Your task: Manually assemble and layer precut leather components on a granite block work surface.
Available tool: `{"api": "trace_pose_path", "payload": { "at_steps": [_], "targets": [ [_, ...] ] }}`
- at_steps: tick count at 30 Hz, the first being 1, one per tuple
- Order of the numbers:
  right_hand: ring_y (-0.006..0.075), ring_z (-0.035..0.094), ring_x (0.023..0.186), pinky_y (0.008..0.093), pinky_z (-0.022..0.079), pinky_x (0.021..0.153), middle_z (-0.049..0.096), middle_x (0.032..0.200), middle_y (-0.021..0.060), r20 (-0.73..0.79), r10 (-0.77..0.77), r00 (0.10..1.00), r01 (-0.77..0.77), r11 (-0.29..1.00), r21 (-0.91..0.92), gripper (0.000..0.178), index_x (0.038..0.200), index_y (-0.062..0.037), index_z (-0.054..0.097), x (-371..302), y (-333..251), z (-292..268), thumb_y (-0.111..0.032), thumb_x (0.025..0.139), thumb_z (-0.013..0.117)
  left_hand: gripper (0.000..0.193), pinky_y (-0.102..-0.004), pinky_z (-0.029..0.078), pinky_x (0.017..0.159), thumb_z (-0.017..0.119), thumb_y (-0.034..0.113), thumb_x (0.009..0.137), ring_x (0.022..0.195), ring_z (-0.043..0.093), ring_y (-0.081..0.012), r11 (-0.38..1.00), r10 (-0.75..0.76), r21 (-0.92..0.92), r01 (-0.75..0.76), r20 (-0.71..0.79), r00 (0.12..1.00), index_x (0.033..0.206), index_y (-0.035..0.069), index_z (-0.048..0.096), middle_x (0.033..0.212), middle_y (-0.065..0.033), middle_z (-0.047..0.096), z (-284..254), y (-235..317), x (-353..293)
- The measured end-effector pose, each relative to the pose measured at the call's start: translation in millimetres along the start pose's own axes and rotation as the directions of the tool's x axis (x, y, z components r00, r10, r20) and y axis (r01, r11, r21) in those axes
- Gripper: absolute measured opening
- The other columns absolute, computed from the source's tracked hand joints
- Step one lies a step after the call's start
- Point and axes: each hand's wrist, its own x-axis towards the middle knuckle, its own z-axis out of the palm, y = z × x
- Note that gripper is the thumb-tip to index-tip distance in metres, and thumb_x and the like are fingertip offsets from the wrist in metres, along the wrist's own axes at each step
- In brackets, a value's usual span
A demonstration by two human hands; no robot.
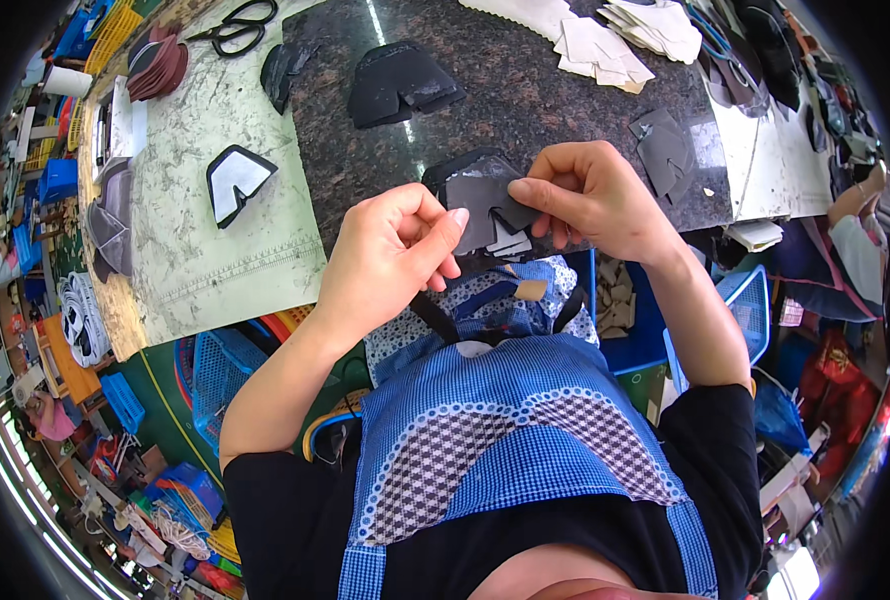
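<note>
A dark grey notched shoe-upper piece (pixel 473 196) with a black edge lies at the front of the dark stone slab. White layers (pixel 508 240) show under its lower edge. My right hand (pixel 600 200) pinches the right side of this piece between thumb and fingers. My left hand (pixel 390 255) is closed beside its left edge, thumb against curled fingers; what they hold, if anything, is hidden. Farther back on the slab rests a stack of similar black notched pieces (pixel 400 85). Left of my hands, a white-faced piece with a black border (pixel 237 185) lies on a pale board.
Black-handled scissors (pixel 235 32) and brown pieces (pixel 158 65) lie far left on the board (pixel 255 265). Grey pieces (pixel 665 155) and cream pieces (pixel 605 50) are on the slab's right side. Below the table edge stands a blue bin (pixel 635 340) of scraps; baskets (pixel 223 375) stand left.
</note>
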Motion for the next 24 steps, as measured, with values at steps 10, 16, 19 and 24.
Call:
{"api": "trace_pose_path", "payload": {
  "at_steps": [10,16,19,24],
  "targets": [
    [0.0120,0.058,0.051,0.0306,0.044,0.048,0.061,0.057,0.0065,-0.192,-0.189,0.963,0.167,0.978,-0.128,0.026,0.073,0.0018,0.066,-4,9,21,-0.019,0.086,0.075,0.024,-0.0372,0.056,0.080,0.082,0.018,0.080,0.092,0.069,-0.0239,0.192,0.857,0.758,-0.623,0.180,0.483,0.096,0.007,0.067,0.100,-0.0071,0.069,4,-7,-3],
    [0.0267,0.065,0.060,0.0369,0.050,0.057,0.067,0.069,0.0128,-0.249,-0.346,0.904,0.242,0.898,-0.367,0.029,0.079,-0.0010,0.069,3,8,-47,-0.029,0.081,0.077,0.037,-0.0430,0.046,0.094,0.081,0.028,0.081,0.106,0.062,-0.0297,0.327,0.703,0.652,-0.684,0.316,0.638,0.105,0.005,0.067,0.110,-0.0098,0.066,-4,2,4],
    [0.0152,0.063,0.076,0.0312,0.051,0.070,0.065,0.080,0.0076,-0.438,-0.548,0.712,0.172,0.742,-0.648,0.022,0.104,-0.0021,0.071,40,12,-120,-0.015,0.087,0.073,0.026,-0.0411,0.046,0.085,0.081,0.023,0.082,0.095,0.063,-0.0294,0.347,0.844,0.558,-0.754,0.164,0.510,0.096,0.007,0.066,0.099,-0.0071,0.066,1,30,45],
    [0.0333,0.059,0.106,0.0392,0.049,0.094,0.060,0.109,0.0169,-0.160,-0.521,0.839,0.166,0.524,-0.835,0.043,0.113,-0.0040,0.066,106,5,-154,-0.021,0.074,0.076,0.034,-0.0427,0.049,0.098,0.074,0.023,0.090,0.113,0.062,-0.0339,0.220,0.743,0.606,-0.764,0.404,0.534,0.111,-0.001,0.064,0.121,-0.0168,0.066,30,44,139]
  ]
}}
